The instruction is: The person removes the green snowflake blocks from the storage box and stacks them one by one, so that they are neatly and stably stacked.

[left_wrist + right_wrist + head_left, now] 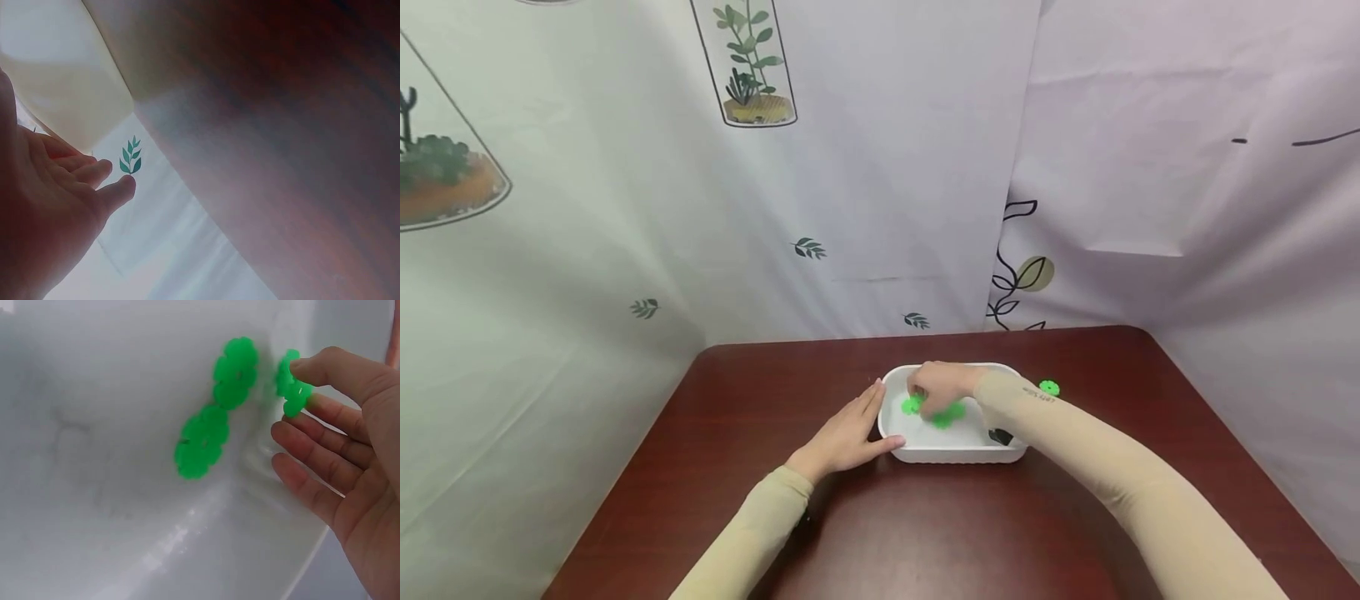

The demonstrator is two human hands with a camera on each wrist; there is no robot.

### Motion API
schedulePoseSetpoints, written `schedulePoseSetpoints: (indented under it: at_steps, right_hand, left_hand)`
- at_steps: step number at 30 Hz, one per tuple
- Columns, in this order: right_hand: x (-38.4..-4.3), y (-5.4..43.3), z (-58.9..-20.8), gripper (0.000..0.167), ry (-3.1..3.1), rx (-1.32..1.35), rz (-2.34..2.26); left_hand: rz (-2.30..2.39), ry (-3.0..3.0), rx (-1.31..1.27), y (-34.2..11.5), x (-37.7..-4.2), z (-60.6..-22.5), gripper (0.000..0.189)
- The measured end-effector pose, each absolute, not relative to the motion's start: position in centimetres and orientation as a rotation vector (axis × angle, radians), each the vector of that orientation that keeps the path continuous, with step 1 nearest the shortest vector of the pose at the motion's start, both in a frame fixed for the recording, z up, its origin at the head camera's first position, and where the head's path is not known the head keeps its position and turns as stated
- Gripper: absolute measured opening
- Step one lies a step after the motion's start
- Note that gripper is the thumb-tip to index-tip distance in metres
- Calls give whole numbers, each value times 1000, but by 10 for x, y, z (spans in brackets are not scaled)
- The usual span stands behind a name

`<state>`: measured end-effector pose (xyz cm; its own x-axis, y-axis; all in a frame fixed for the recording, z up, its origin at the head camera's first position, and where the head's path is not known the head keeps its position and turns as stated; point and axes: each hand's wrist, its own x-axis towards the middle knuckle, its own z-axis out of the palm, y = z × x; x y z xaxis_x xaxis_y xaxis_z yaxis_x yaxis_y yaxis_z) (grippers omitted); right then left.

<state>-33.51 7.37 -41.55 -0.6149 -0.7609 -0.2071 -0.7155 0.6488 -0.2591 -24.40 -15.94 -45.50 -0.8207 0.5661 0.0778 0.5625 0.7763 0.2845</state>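
A white tray with rounded corners stands on the table. My left hand rests against its left end, fingers straight along the outside and thumb at the front rim. Inside the tray, my right hand reaches down with its fingertips bent. Thumb and forefinger pinch a green flower-shaped plastic disc in the right wrist view. Two more such discs, one upper and one lower, lie edge to edge on the tray floor beside that hand. The left wrist view shows only the left hand, table and backdrop.
Another green disc lies on the dark red table, right of the tray and behind the right forearm. A black item shows under the right sleeve. White patterned cloth hangs behind and beside the table.
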Motion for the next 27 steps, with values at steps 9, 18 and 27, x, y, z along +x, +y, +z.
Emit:
schedulePoseSetpoints:
  at_steps: [9, 18, 27]
  right_hand:
    - [-340, 84, -379, 33, 2662, -1381, -400]
    - [-333, 99, -345, 30, 2754, -1438, -756]
    - [-329, 127, -330, 35, 2885, -1289, -852]
  left_hand:
    - [445, 2953, 927, -159, -246, -456, 101]
    - [485, 2923, 914, -159, -243, -459, 102]
    - [451, 2953, 936, -159, -247, -452, 101]
